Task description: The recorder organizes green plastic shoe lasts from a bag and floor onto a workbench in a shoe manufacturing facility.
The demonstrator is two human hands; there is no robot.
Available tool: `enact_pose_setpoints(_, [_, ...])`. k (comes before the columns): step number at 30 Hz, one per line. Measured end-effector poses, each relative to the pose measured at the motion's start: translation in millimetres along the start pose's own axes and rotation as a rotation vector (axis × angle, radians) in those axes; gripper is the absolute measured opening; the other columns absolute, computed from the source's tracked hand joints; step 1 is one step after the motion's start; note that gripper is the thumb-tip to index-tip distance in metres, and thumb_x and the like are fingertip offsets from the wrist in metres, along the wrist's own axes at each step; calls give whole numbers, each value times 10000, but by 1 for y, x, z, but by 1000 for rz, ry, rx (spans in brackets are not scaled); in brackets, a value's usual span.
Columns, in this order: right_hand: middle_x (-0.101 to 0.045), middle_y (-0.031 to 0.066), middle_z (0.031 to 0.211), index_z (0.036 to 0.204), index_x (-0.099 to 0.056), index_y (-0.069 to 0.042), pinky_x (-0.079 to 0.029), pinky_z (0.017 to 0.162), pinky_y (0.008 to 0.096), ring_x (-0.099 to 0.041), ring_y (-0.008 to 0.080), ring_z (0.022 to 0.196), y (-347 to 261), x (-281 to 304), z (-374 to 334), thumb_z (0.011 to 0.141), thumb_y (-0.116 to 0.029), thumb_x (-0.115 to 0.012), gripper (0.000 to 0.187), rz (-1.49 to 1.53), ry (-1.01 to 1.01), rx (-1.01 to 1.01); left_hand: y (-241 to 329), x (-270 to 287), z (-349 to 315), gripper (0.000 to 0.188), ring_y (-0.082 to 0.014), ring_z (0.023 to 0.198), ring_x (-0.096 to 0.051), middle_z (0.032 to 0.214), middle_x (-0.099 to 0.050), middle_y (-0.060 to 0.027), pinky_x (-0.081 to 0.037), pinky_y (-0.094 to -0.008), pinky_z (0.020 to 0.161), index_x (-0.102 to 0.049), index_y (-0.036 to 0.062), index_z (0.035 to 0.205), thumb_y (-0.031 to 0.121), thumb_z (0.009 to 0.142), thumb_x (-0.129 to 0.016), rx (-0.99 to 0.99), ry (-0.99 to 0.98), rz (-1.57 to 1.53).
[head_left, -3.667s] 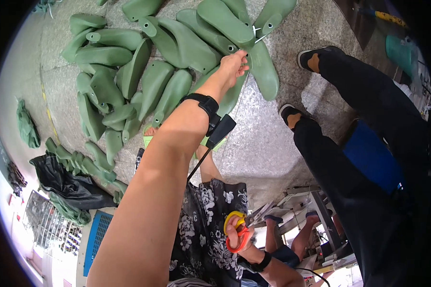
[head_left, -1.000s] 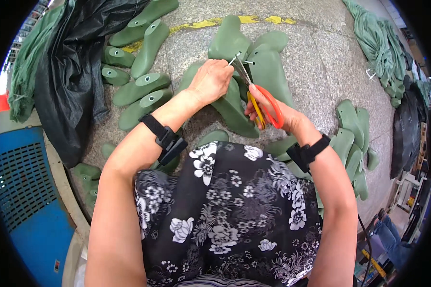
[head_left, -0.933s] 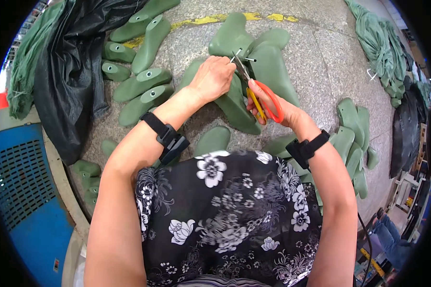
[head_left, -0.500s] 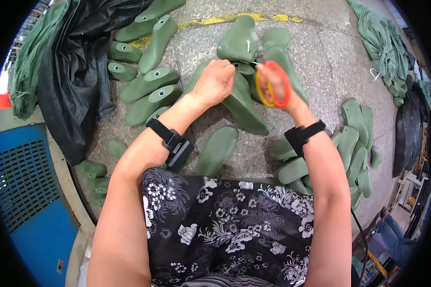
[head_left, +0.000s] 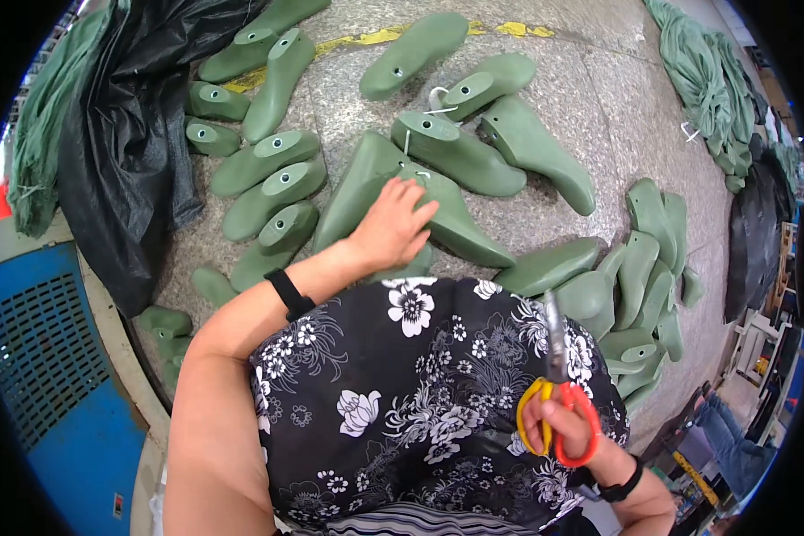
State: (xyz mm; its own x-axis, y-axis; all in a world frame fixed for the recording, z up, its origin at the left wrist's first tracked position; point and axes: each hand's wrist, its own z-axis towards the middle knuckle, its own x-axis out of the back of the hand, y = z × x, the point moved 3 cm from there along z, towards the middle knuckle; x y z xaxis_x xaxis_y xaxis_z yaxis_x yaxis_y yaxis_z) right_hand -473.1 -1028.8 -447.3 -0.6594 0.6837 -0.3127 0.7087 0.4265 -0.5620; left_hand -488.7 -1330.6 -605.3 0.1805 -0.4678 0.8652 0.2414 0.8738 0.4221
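My left hand (head_left: 391, 225) hovers over or lightly touches a pair of green shoe lasts, its fingers apart; contact is hard to judge. One, a long shoe last (head_left: 353, 192), stands left of the fingers, and a second shoe last (head_left: 460, 219) slants off to the right. A white string (head_left: 408, 143) shows at their upper ends. In my right hand (head_left: 570, 433), low over my flowered apron (head_left: 411, 393), is a pair of scissors (head_left: 556, 357) with red and yellow handles. The blades point away from me, blurred.
Beyond my left hand lie more loose lasts, one a shoe last (head_left: 415, 58) near a yellow floor line (head_left: 357, 40). Lasts are heaped at the right (head_left: 639, 277) and lined up at the left. Black sheeting (head_left: 138, 134) and a blue perforated panel (head_left: 45, 357) stand far left.
My right hand has drawn back toward my lap with the scissors. My left hand has loosened and moved slightly nearer me. The lasts beyond it now lie apart.
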Motion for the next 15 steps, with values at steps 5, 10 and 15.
enact_pose_setpoints(5, [-486, 61, 555, 683, -485, -25, -399, 433, 255, -481, 144, 446, 7, 8, 19, 861, -344, -517, 366, 248, 31, -148, -6, -5, 16, 321, -343, 978, -505, 988, -535, -153, -416, -428, 846, -561, 30, 993, 112, 702, -672, 109, 206, -122])
enact_pose_setpoints(10, [-497, 75, 597, 685, -489, -22, -389, 435, 256, -489, 148, 458, -14, 6, 15, 842, -313, -533, 333, 373, -36, -1, -66, 4, 90, 242, -340, 870, -569, 901, -605, -160, -449, -395, 780, -612, -10, 933, 167, 768, -617, 442, 237, 61])
enact_pose_setpoints(15, [-492, 62, 596, 697, -496, -24, -393, 440, 257, -491, 143, 464, -7, 10, 17, 834, -333, -568, 345, 336, -112, -55, -105, -18, 128, 204, -309, 805, -596, 837, -634, -150, -455, -390, 745, -666, 18, 819, 196, 785, -572, 874, -243, -226])
